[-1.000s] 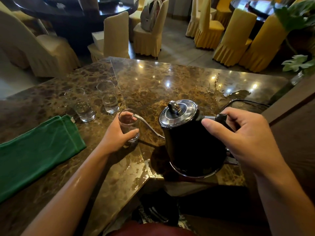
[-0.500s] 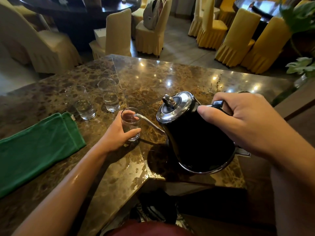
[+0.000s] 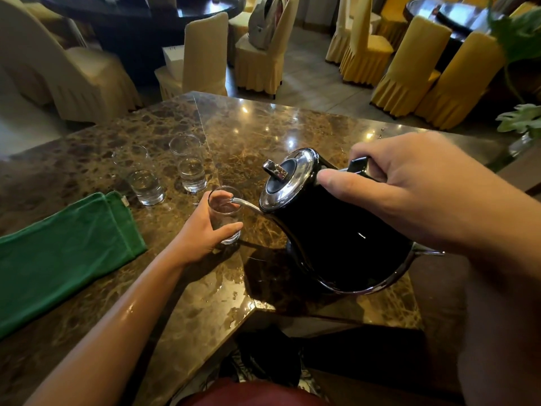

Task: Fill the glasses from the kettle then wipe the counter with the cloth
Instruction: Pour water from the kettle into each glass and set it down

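**Spout in the rim: third glass filling**

The right hand point(image 3: 421, 189) has its fingers wrapped around the kettle point(image 3: 336, 230) handle, thumb laid forward along the top towards the lid point(image 3: 288, 180). The kettle is lifted off the desk point(image 3: 263, 133) and tipped hard to the left, so its long axis runs from those fingers down and leftward to the thin spout point(image 3: 244, 203).

The spout tip sits just inside the rim of the near glass point(image 3: 225, 215), on the side facing the right hand. That glass stands upright on the desk, with the left hand point(image 3: 202, 230) curled round it, thumb at the front and fingers behind. Everything turns on this line: handle fingers high on the right, spout tip low on the left, mouth of the glass directly under the tip. Whether water is running I cannot tell; some seems to be in the glass already.

Beyond the left fingers, further away and to their left, stand two glasses point(image 3: 190, 168), each part-filled and well clear of the pour. The green cloth point(image 3: 64, 250) lies flat on the desk to the left of the left wrist, untouched.

My read: this looks like the last glass, then the kettle tips back upright and goes down. The left hand is the nearer one to the cloth for the wipe.
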A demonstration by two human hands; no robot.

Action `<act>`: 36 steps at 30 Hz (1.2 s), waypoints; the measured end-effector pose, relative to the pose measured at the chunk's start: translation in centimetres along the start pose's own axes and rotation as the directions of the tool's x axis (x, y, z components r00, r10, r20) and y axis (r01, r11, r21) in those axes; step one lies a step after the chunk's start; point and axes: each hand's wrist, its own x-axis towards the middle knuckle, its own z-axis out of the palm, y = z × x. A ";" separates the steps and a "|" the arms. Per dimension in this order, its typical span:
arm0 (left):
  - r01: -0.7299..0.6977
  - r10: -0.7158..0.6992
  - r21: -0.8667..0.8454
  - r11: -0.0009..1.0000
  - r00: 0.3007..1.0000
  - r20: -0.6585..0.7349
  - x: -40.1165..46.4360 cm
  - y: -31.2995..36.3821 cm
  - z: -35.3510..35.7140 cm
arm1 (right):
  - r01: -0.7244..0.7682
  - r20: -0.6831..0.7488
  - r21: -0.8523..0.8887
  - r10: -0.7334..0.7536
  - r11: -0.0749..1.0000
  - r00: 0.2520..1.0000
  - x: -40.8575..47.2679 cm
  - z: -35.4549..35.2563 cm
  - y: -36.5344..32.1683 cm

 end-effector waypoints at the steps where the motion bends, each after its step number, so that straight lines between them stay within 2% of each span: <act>1: 0.000 0.000 -0.007 1.000 1.000 0.001 0.0 0.0 0.1 | 0.007 0.008 -0.019 -0.007 1.000 1.000 0.2 -0.2 -0.2; 10: -0.032 0.031 -0.010 0.999 0.999 -0.005 0.1 0.1 0.3 | 0.039 0.051 -0.081 -0.035 0.996 0.998 1.3 -0.8 -1.4; 29: -0.031 0.031 0.005 1.000 0.999 0.009 0.0 0.4 0.3 | -0.036 0.113 -0.157 0.054 0.987 0.992 2.6 -2.2 -1.4; 36: -0.025 0.025 -0.031 0.999 1.000 -0.003 0.0 0.0 0.2 | -0.046 0.102 -0.036 0.049 0.998 0.994 2.3 -2.0 -0.7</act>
